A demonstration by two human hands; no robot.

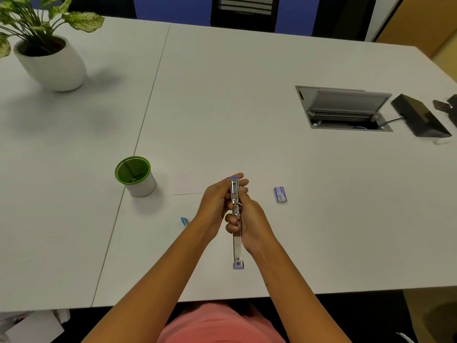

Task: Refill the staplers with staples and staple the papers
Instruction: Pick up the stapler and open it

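Observation:
A purple-and-metal stapler (237,243) is swung fully open into one long strip, held above the white table (321,206). My left hand (215,201) grips its far half near the purple tip. My right hand (249,224) wraps around the middle, at the hinge. The near purple end hangs free toward me. A small purple staple box (280,194) lies flat to the right of my hands. A faint white sheet of paper (190,186) lies beneath my left hand. A small blue item (184,221) rests by my left wrist, half hidden.
A green-rimmed white cup (135,177) stands to the left. A potted plant (49,53) sits at the far left corner. An open cable hatch (343,108) and a black device (420,116) are at the right. A seam (148,100) splits the tabletop.

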